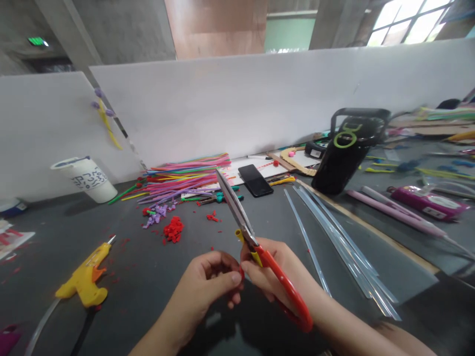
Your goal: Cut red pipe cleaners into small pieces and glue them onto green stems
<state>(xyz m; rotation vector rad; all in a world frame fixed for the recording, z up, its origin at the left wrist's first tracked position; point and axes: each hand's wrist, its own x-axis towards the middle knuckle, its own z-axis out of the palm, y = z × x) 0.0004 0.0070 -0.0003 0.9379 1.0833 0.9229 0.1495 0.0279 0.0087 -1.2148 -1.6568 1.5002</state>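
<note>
Clock positions are read from my hands, with 12 straight ahead across the counter (141, 301).

1. Scissors (250, 238): carried in my right hand (280, 252), red handles toward 5 o'clock, blades toward 11 and lying close together. How my fingers sit around the loops is hidden. In my judgement, the tips should point away from both wrists during close finger work.

2. Red scrap pile (173, 229): at 10 o'clock, near enough for a short reach.

3. Red piece (242, 273): at the dial centre, in a narrow thumb-and-finger pinch of my left hand (206, 284). The right fingertips are just beside it; contact cannot be confirmed. A light pinch at the edge should avoid crushing it.

Markings:

- Black flask (339, 160), between 1 and 2 o'clock: green ring-shaped mark, no legible word.
- White cup (91, 180), 10 o'clock: dark, letter-like characters, not readable.
- Magenta object (426, 201), between 2 and 3 o'clock: white label, print too small.
- Green lit sign (37, 41), between 10 and 11 o'clock, beyond the counter: blurred.
</note>
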